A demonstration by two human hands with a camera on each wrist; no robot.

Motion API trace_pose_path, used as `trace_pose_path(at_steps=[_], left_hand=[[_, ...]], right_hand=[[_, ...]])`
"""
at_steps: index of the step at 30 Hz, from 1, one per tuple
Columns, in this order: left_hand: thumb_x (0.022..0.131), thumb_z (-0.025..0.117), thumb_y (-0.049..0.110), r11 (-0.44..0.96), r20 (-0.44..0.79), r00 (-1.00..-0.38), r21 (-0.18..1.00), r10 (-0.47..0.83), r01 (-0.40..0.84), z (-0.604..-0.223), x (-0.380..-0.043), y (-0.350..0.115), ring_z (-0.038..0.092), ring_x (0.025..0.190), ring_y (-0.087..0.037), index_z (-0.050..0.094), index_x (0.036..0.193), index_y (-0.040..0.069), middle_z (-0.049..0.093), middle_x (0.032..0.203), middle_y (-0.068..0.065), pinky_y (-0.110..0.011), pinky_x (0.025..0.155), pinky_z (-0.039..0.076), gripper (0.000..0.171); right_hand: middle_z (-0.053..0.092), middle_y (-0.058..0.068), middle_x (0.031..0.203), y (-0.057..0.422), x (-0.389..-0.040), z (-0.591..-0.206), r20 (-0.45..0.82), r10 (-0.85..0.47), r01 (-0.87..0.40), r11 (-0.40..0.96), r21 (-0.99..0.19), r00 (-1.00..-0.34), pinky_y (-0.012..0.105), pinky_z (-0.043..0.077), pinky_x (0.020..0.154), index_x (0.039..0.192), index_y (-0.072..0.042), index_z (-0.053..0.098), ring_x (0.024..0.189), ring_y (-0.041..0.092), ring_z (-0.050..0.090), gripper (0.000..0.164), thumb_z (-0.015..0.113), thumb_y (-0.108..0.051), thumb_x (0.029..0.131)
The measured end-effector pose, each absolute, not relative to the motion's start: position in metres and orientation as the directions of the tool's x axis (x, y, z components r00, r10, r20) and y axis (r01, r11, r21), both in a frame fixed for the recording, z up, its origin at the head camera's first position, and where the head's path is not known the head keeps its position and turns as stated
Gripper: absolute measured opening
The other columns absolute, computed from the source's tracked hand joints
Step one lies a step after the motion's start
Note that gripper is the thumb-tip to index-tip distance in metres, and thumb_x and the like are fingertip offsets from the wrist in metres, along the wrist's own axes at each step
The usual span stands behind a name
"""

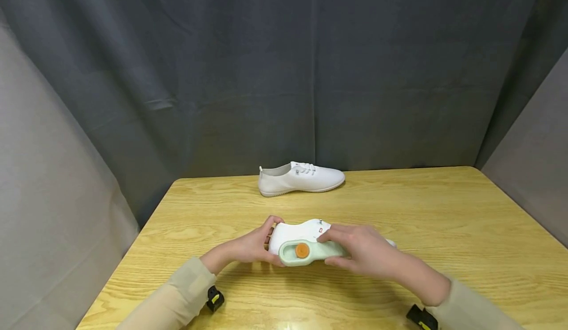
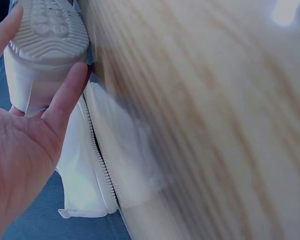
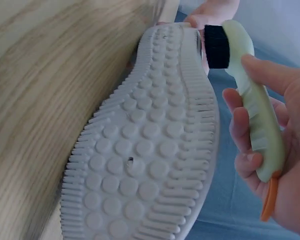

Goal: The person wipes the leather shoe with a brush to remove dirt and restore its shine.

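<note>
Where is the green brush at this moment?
Low centre in the head view: the right hand holds the brush beside the shoe gripped by the left hand.

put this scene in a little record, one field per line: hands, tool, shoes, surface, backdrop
left hand: grips the near white shoe by its heel
right hand: holds a mint-green brush
brush parts: black bristles facing the shoe's side, contact unclear; orange disc; orange loop
second shoe: white lace-up shoe, sole down, toward the far edge
surface: wood-grain table
backdrop: dark gray curtain

No legible lettering, tiny red mark (image 1: 321, 230) on held white shoe (image 1: 290, 232)
</note>
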State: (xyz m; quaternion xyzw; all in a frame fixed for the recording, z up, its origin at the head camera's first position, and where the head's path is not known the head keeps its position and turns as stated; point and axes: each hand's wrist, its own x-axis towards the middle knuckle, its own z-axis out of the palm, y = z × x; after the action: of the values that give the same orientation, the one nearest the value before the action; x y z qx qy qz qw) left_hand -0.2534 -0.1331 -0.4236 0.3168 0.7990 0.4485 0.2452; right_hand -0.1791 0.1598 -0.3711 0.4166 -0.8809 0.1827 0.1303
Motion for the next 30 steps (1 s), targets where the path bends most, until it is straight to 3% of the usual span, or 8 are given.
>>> trace_pose_path(at_steps=[8,13,22,25,30], left_hand=[[0.079,0.081,0.006,0.381,-0.101,-0.668,0.879,0.737,0.287,-0.425,-0.255,-0.133,0.06,0.103,-0.017,0.026,0.132,0.015,0.053,0.118,-0.008,-0.028,0.087,0.048,0.077],[0.08,0.08,0.007,0.386,-0.107,-0.671,0.878,0.734,0.283,-0.425,-0.255,-0.133,0.06,0.105,-0.017,0.026,0.132,0.014,0.051,0.122,-0.009,-0.029,0.087,0.049,0.075],[0.081,0.081,0.013,0.424,-0.122,-0.685,0.857,0.718,0.292,-0.423,-0.253,-0.133,0.055,0.113,-0.02,0.024,0.136,0.013,0.047,0.127,-0.01,-0.029,0.092,0.046,0.079],[0.081,0.081,0.014,0.428,-0.122,-0.686,0.855,0.717,0.294,-0.423,-0.253,-0.133,0.055,0.114,-0.02,0.024,0.136,0.013,0.047,0.127,-0.01,-0.029,0.093,0.045,0.079],[0.081,0.081,0.013,0.427,-0.123,-0.685,0.855,0.719,0.294,-0.424,-0.253,-0.134,0.055,0.113,-0.019,0.024,0.135,0.013,0.049,0.126,-0.009,-0.029,0.092,0.046,0.079]], right_hand=[[0.068,-0.004,0.104,0.162,-0.184,-0.377,0.383,-0.663,-0.761,0.607,-0.229,-0.644,0.035,0.053,0.069,0.11,-0.018,0.066,0.087,0.008,0.063,0.033,0.078,-0.031,0.083],[0.068,0.0,0.107,0.166,-0.188,-0.374,0.349,-0.629,-0.717,0.644,-0.267,-0.695,0.036,0.053,0.072,0.113,-0.015,0.065,0.09,0.013,0.064,0.033,0.076,-0.03,0.085],[0.068,0.001,0.102,0.18,-0.207,-0.371,0.425,-0.403,-0.544,0.788,-0.288,-0.81,0.036,0.049,0.063,0.113,-0.01,0.067,0.078,0.015,0.062,0.036,0.08,-0.023,0.082],[0.068,0.0,0.102,0.182,-0.205,-0.369,0.459,-0.388,-0.544,0.791,-0.28,-0.799,0.035,0.048,0.061,0.111,-0.012,0.068,0.077,0.013,0.062,0.035,0.081,-0.023,0.081],[0.066,-0.008,0.096,0.18,-0.196,-0.366,0.492,-0.489,-0.658,0.706,-0.263,-0.721,0.028,0.047,0.06,0.108,-0.015,0.068,0.074,0.004,0.056,0.034,0.082,-0.022,0.079]])
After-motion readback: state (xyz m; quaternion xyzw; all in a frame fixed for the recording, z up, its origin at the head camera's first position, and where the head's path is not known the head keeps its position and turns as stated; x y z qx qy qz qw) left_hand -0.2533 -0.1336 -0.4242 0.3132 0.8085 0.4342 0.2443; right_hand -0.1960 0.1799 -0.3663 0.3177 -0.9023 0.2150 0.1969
